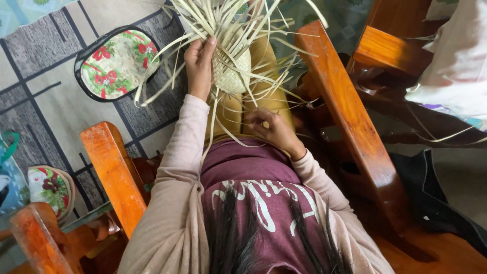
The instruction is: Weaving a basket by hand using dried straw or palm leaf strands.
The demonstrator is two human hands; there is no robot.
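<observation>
**Woven piece on my lap, strips fanning out**

I sit in a wooden chair, its right armrest running away from me beside my leg and the left armrest close to my elbow. On the patterned floor mat to my left lies a flowered cushion with dark edging.

Over my thighs rests the half-woven palm piece, a small plaited pouch whose long axis runs straight away from me along my legs. Its loose strips spread outward at the far end and trail back toward my lap.

My left hand is the nearer one: it lies against the left side of the weave, fingers curled around it, gripping the edge. My right hand sits lower, close to my belly and apart from the plaited body, which lies ahead of it and slightly left; its fingers are bent, pinching one thin trailing strip.
</observation>
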